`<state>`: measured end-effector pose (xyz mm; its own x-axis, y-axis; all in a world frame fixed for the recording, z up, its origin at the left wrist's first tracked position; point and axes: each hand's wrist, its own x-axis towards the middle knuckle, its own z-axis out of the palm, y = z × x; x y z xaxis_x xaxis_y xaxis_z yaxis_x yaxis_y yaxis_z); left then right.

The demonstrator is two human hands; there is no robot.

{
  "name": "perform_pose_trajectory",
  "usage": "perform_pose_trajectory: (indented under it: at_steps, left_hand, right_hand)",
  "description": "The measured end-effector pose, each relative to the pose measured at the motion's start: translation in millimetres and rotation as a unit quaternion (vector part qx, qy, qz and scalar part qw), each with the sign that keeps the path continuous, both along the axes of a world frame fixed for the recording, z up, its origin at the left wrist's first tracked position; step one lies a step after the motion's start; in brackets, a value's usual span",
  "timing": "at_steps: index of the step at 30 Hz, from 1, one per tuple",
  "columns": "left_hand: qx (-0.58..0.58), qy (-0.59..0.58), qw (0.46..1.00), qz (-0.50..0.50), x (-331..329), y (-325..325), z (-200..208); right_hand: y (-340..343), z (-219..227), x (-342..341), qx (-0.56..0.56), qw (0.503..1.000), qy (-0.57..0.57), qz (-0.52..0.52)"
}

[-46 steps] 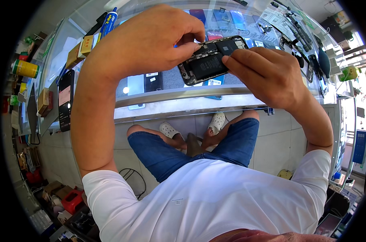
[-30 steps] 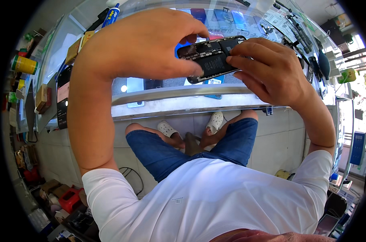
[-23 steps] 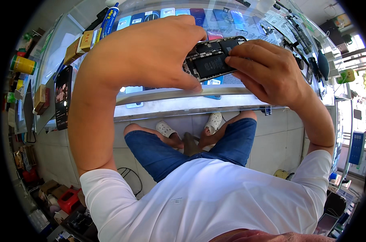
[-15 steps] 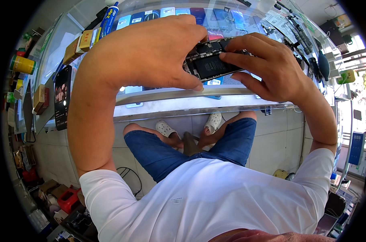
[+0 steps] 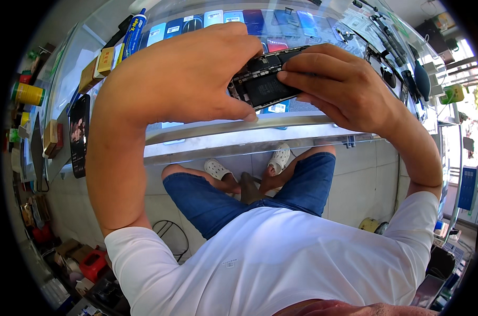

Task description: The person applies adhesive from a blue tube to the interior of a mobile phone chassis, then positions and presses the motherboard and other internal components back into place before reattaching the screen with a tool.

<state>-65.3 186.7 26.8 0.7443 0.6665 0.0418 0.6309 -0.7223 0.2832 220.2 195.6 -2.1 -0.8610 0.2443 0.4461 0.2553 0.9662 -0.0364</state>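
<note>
An opened phone (image 5: 264,89), its black battery and circuit board bare, is held slightly tilted above the front of a glass counter (image 5: 302,120). My left hand (image 5: 197,76) grips its left end, thumb along the near edge and fingers behind the far edge. My right hand (image 5: 339,84) is closed over the right end, with fingertips pressed on the inside by the battery and the thumb at the near edge. The right part of the phone is hidden under those fingers.
Several phones or back covers, among them a blue one (image 5: 307,23), lie beneath the glass. At the left are a blue glue tube (image 5: 135,32), small boxes (image 5: 106,60) and a lit phone (image 5: 79,136). Tools and a dark blower bulb (image 5: 422,83) lie at the right.
Both hands and the opened phone have shifted a little to the left. The right fingertips have moved farther left over the phone's inside. The grip of the left hand looks the same.
</note>
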Motion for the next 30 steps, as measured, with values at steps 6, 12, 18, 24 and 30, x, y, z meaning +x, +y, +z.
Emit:
perform_pose_trajectory:
  at_steps: [6, 12, 18, 24, 30]
  left_hand:
    - [-0.009, 0.019, 1.000, 0.001, 1.7, -0.3, 3.4]
    - [-0.012, 0.010, 1.000, -0.005, 0.2, 0.6, 3.4]
    - [-0.009, 0.006, 1.000, -0.004, 0.7, -0.8, 2.7]
    - [-0.003, -0.003, 1.000, -0.007, 0.7, 0.3, -0.1]
    - [-0.009, 0.000, 1.000, 0.005, 0.5, -0.1, -0.3]
  right_hand:
    - [3.1, -0.2, 0.9, -0.023, 1.000, -0.002, 0.007]
    - [4.3, -0.9, -0.5, -0.033, 0.999, -0.002, 0.006]
    - [4.1, 1.1, -2.2, -0.024, 0.999, -0.026, -0.002]
    - [2.4, 2.3, -3.3, -0.008, 0.999, -0.037, -0.004]
    - [6.5, 12.0, -7.8, 0.003, 0.997, -0.075, 0.011]
